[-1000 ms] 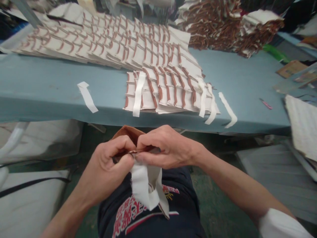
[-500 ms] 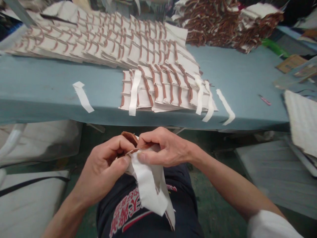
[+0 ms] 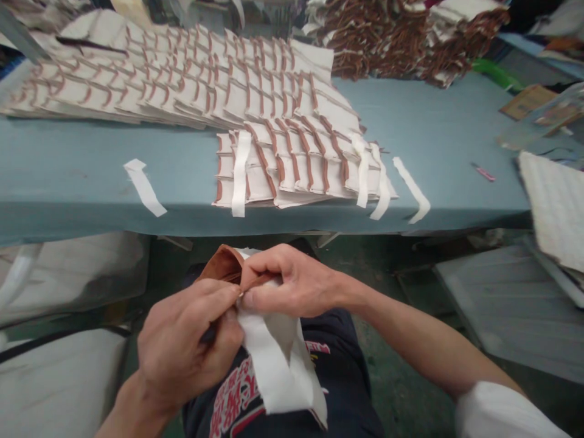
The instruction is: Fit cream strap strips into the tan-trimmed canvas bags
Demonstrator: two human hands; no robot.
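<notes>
Above my lap, my left hand (image 3: 191,340) and my right hand (image 3: 285,283) pinch together at the edge of a white and brown fabric piece (image 3: 223,261). Its brown side folds open just beyond my left fingers. A white fabric strip (image 3: 274,371) hangs down from under my right fingers, in front of the piece's white part. Both hands are closed, thumbs against fingers, with their tips nearly meeting. Exactly what lies between the left fingertips is hidden.
A blue-covered table (image 3: 73,158) stands ahead, bearing overlapping rows of white, brown-edged pieces (image 3: 182,85). Loose white strips (image 3: 146,188) lie near its front edge. Brown and white fabric is heaped (image 3: 392,36) at the back right. A small red tool (image 3: 483,172) lies at right.
My left hand has turned and its fingertips have closed in beside the right ones. More of the piece's brown side shows now. The strip hangs slightly lower.
</notes>
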